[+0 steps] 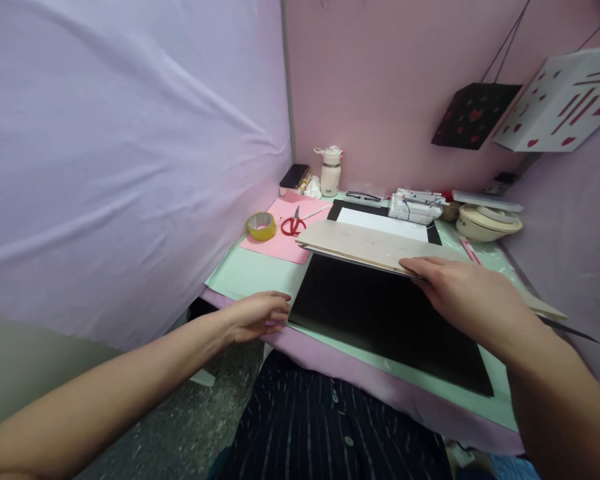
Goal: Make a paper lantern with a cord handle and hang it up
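The table (250,273) carries a black sheet (380,313) at its centre. A pale board (360,243) lies over the sheet's 12 o'clock edge. The right hand (460,293) lies flat, fingers together, on the board's near edge at 3 o'clock. The left hand (257,315), loosely curled, touches the sheet's corner at 9 o'clock, holding nothing. Scissors (294,225) and tape (261,225) lie at 11 o'clock.

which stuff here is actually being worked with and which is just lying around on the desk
In hand:
- black sheet, left hand at its near left corner
- beige board, right hand pressing on it

Lying about:
- tape roll
- red scissors on pink paper
- white bottle
- bowl
- hanging lanterns
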`<state>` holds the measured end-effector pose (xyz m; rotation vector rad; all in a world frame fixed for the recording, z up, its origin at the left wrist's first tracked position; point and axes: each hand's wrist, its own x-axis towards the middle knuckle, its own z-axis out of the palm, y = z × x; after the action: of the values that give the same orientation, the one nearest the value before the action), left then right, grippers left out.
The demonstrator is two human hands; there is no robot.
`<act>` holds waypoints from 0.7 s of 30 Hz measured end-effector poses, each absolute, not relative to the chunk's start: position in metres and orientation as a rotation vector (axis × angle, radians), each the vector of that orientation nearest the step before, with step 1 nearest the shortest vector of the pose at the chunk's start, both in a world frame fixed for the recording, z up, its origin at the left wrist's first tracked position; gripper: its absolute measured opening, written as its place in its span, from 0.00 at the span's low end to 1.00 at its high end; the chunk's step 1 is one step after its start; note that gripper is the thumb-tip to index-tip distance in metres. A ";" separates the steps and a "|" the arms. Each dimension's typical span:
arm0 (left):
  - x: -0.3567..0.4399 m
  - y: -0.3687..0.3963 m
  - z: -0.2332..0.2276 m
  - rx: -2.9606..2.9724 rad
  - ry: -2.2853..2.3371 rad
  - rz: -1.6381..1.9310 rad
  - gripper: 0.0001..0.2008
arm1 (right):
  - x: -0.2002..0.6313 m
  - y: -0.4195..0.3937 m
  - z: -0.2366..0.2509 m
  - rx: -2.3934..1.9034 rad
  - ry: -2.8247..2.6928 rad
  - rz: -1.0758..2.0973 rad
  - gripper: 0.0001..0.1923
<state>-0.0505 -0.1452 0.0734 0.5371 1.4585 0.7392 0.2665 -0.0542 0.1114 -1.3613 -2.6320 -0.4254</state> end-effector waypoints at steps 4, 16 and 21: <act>-0.051 -0.140 0.072 0.515 1.419 0.759 0.19 | 0.266 -0.054 0.111 -1.345 -2.643 -0.419 0.19; 0.072 -0.146 0.011 0.564 0.943 1.071 0.14 | 0.261 -0.053 0.120 -1.471 -2.672 -0.395 0.19; 0.138 -0.129 0.000 0.140 0.871 1.100 0.11 | 0.256 -0.058 0.127 -1.509 -2.724 -0.319 0.21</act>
<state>0.1377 -0.1289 -0.0005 0.1396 0.8705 1.0998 0.2556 -0.0576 0.1274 -1.5090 -2.7239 -0.3188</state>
